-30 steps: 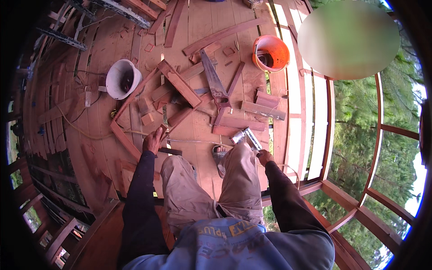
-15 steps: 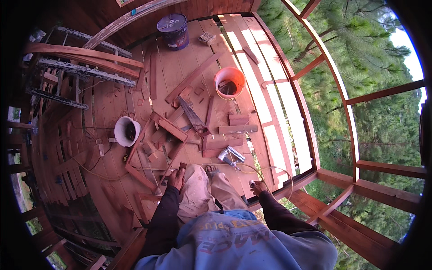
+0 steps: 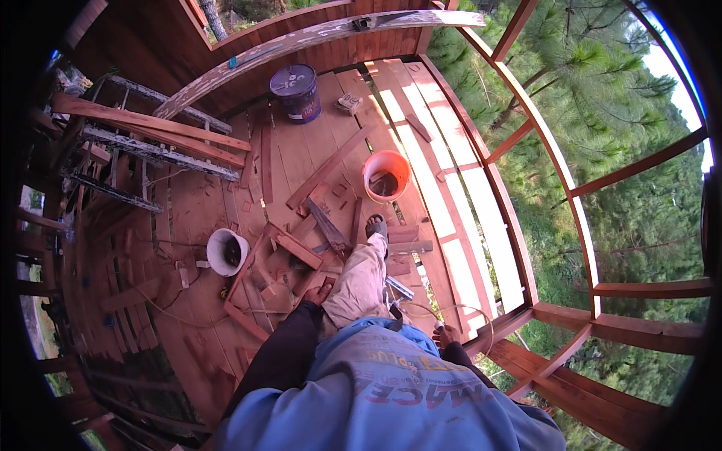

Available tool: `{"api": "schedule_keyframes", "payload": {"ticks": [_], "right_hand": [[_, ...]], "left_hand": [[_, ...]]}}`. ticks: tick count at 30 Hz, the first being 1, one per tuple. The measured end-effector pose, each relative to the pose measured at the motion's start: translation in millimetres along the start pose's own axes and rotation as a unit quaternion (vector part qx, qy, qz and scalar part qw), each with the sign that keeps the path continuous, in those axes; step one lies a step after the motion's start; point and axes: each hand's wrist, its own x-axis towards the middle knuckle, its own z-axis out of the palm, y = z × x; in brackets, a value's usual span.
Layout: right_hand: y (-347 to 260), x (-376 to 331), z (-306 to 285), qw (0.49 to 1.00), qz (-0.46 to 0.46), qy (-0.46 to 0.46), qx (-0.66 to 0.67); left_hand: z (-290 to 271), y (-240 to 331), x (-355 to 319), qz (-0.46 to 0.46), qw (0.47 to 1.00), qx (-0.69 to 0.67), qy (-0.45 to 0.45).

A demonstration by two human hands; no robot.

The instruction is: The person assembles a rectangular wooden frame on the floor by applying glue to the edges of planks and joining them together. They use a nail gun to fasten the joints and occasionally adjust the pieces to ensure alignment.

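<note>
Head view: left hand (image 3: pixel 317 293) rests beside wood scraps (image 3: pixel 280 264), its grip empty.

Around the left hand (image 3: pixel 317 293) the deck was crowded: short offcuts (image 3: pixel 289 252) lay heaped just ahead of it, with a white bucket (image 3: pixel 226 252) further left. The raised leg (image 3: pixel 361 282) blocked the middle. By the right hand (image 3: pixel 447 335) a thin looped cord (image 3: pixel 470 312) crossed the boards. Open planking (image 3: pixel 301 158) ran between the orange bucket (image 3: pixel 386 177) and the dark pail (image 3: pixel 295 92).
</note>
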Motion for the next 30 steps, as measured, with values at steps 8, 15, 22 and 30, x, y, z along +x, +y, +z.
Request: {"api": "schedule_keyframes", "payload": {"ticks": [8,15,22,30], "right_hand": [[-192.3,103.1,-4.0,0.998,-0.018,0.047,-0.04],[-577.3,185.8,90.6,0.964,-0.233,-0.018,-0.129],[-732.5,119.5,231.3,0.902,-0.379,-0.144,-0.147],[-805.9,160.4,315.8,0.804,-0.399,-0.233,-0.374]], "left_hand": [[-1.2,20.1,119.7,0.035,0.984,-0.094,0.148],[-89.8,175.9,188.7,-0.079,0.975,-0.183,0.101],[-133.0,237.0,235.0,-0.14,0.907,-0.383,0.107],[-145.9,247.1,247.1,-0.166,0.85,-0.448,0.221]]}}
